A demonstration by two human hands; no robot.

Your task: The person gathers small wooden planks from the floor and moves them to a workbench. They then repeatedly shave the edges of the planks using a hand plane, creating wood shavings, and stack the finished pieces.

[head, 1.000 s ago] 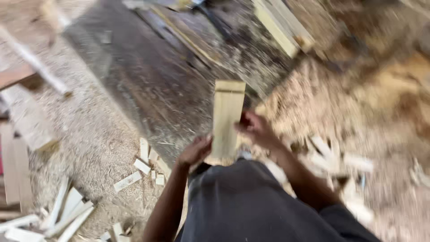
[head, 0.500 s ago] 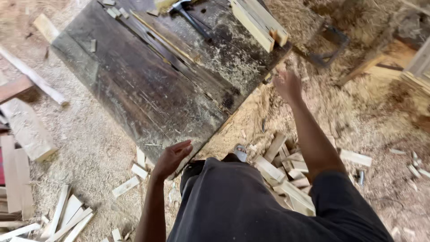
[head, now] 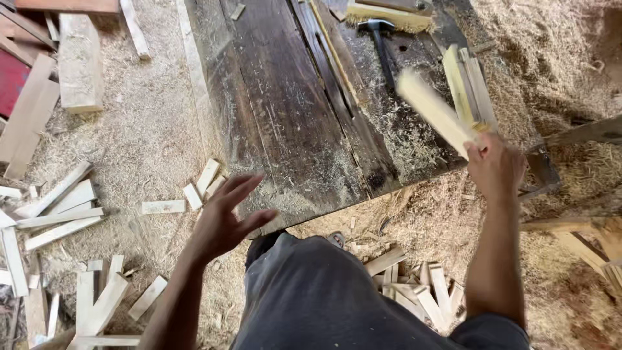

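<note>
Right now your right hand (head: 495, 165) is closed round the lower end of a pale wood strip (head: 434, 111), gripping it; the strip slants up and to the left from the grip, blurred, over the right edge of the dark workbench (head: 278, 116). Your left hand (head: 223, 217) is open, fingers spread, holding nothing, hovering off the bench's near left corner.

Round the grip: just beyond it, touching or nearly so, lies a small stack of same-type strips (head: 470, 87) on the benchtop, approx 3, can't count exactly. Further up-left from the grip, 1 hammer (head: 382, 48) w/ a black handle lies on the bench, head at the far end. Above that, 1 brush (head: 389, 16) w/ pale bristles at the bench's far edge. Sawdust (head: 408, 139) is thick on the bench between the grip and the hammer.

Below the grip, beside your leg, a heap of short offcuts (head: 414, 285) sits on the shavings, maybe 8–10. Under and left of the open left hand, abt 4 small offcuts (head: 194, 191) lie by the bench corner. Far left, longer pale slats (head: 58, 214) are scattered on the floor, well apart from both hands. 1 thick plank (head: 79, 61) lies at upper left.
</note>
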